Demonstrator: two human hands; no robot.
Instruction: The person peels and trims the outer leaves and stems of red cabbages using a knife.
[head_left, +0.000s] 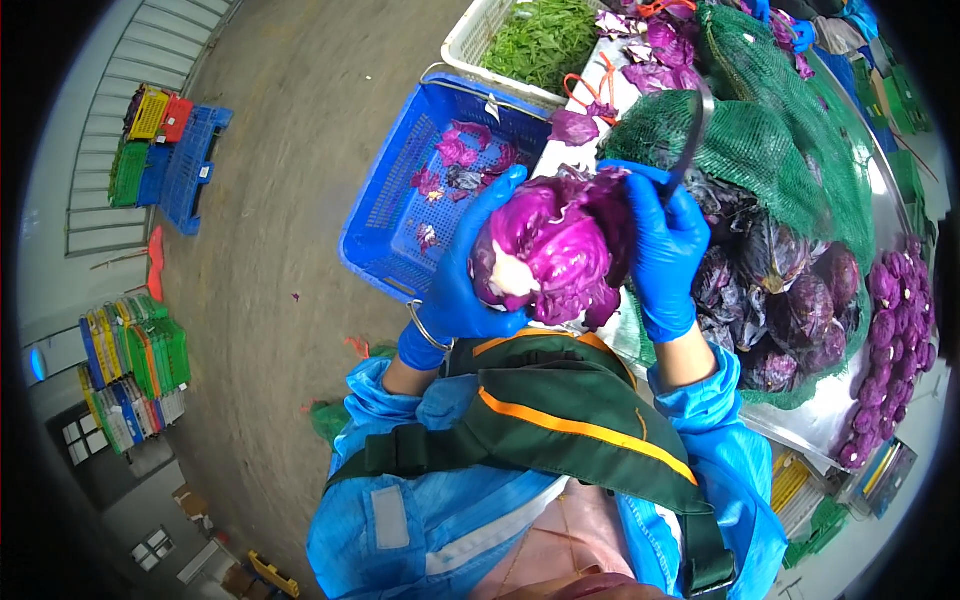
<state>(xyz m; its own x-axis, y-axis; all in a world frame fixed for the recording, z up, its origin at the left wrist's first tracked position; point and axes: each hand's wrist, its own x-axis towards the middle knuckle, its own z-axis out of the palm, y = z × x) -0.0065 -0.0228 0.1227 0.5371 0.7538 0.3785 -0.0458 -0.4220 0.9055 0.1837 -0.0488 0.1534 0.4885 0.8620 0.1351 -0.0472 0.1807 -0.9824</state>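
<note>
My left hand, in a blue glove, cups a red cabbage from the left, its pale cut stem facing the lower left. At the cabbage's right side, my right hand, also gloved, holds a knife with its curved blade pointing up and away; the fingers are also at the cabbage's loose outer leaves. Just beyond lies a green mesh sack, and dark unpeeled red cabbages rest in its open part to the right of my right hand.
A blue plastic crate with loose purple leaves stands at the metal table's left side. Behind it is a white crate of green leaves. Peeled cabbages line the table's far right. A co-worker's gloved hand shows at the top right.
</note>
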